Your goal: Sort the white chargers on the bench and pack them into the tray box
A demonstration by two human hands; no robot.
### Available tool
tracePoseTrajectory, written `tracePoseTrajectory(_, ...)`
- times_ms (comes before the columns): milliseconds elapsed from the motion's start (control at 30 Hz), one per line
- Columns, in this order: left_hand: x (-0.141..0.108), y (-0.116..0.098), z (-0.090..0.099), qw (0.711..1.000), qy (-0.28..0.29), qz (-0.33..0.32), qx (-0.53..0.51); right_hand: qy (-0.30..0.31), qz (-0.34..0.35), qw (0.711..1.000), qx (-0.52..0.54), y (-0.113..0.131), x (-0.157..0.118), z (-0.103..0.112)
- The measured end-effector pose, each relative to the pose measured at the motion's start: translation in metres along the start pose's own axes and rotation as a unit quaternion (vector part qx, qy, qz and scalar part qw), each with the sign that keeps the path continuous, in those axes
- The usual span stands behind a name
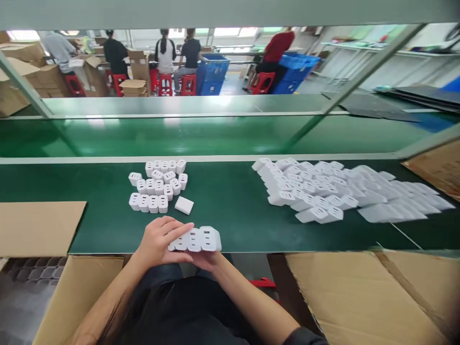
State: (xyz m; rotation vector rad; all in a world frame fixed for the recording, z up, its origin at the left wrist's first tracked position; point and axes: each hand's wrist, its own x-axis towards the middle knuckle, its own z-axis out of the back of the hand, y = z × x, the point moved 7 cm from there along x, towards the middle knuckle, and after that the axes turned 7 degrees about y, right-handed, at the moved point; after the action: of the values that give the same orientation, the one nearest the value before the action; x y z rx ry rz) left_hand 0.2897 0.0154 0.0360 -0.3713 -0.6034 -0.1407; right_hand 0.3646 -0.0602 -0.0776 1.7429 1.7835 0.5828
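Note:
At the near edge of the green table, a row of white USB chargers (pixel 194 239) is held between my two hands, port faces toward me. My left hand (pixel 160 239) is closed round the row's left end, its fingers over the top. Under the right part of the row lies my right hand (pixel 207 260), closed against it from below, its fingers mostly hidden. Just beyond my hands, several more chargers (pixel 153 203) stand in loose rows. One charger (pixel 184 205) lies on its side, close to them. To the right spreads a large group of white chargers (pixel 305 187).
A flat cardboard sheet (pixel 39 227) lies at the left. Below the table edge stand open cardboard boxes (pixel 345 292), the left one beside a tray of clear compartments (pixel 39 273). A metal frame post (pixel 373 67) slants at the right. Several people sit working far behind.

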Motion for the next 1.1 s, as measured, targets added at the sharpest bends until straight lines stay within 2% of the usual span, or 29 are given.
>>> tracePoseTrajectory(67, -0.014, 0.015, 0.003, 0.999, -0.004, 0.035, -0.005, 0.046, -0.022, 0.999, 0.004, -0.002, 0.013, -0.014)
tracePoseTrajectory(167, -0.023, 0.031, 0.002, 0.998, -0.005, 0.067, -0.017, 0.108, -0.079, 0.990, -0.039, 0.005, 0.016, -0.028)
tracePoseTrajectory(233, -0.022, 0.036, 0.002, 0.997, 0.010, 0.076, 0.001, 0.069, -0.084, 0.988, -0.110, 0.018, 0.014, -0.019)
tracePoseTrajectory(367, -0.014, 0.041, 0.005, 0.990, 0.079, 0.083, 0.086, -0.093, 0.002, 0.968, -0.233, 0.051, 0.008, 0.023)
tracePoseTrajectory(467, -0.011, 0.048, 0.004, 0.975, 0.150, 0.081, 0.145, -0.144, 0.039, 0.953, -0.265, 0.059, 0.002, 0.042)
tracePoseTrajectory(567, -0.008, 0.055, 0.001, 0.965, 0.186, 0.061, 0.174, -0.136, 0.070, 0.951, -0.270, 0.063, -0.002, 0.041)
tracePoseTrajectory(767, 0.002, 0.062, -0.002, 0.967, 0.176, 0.061, 0.172, -0.093, 0.086, 0.957, -0.259, 0.074, -0.010, 0.031)
tracePoseTrajectory(900, 0.004, 0.062, -0.001, 0.968, 0.181, 0.076, 0.159, -0.116, 0.077, 0.952, -0.272, 0.071, -0.009, 0.036)
tracePoseTrajectory(1033, 0.005, 0.058, -0.001, 0.965, 0.202, 0.075, 0.152, -0.131, 0.102, 0.931, -0.324, 0.070, -0.005, 0.034)
tracePoseTrajectory(1100, 0.005, 0.056, -0.002, 0.963, 0.213, 0.077, 0.144, -0.131, 0.136, 0.901, -0.392, 0.076, -0.007, 0.030)
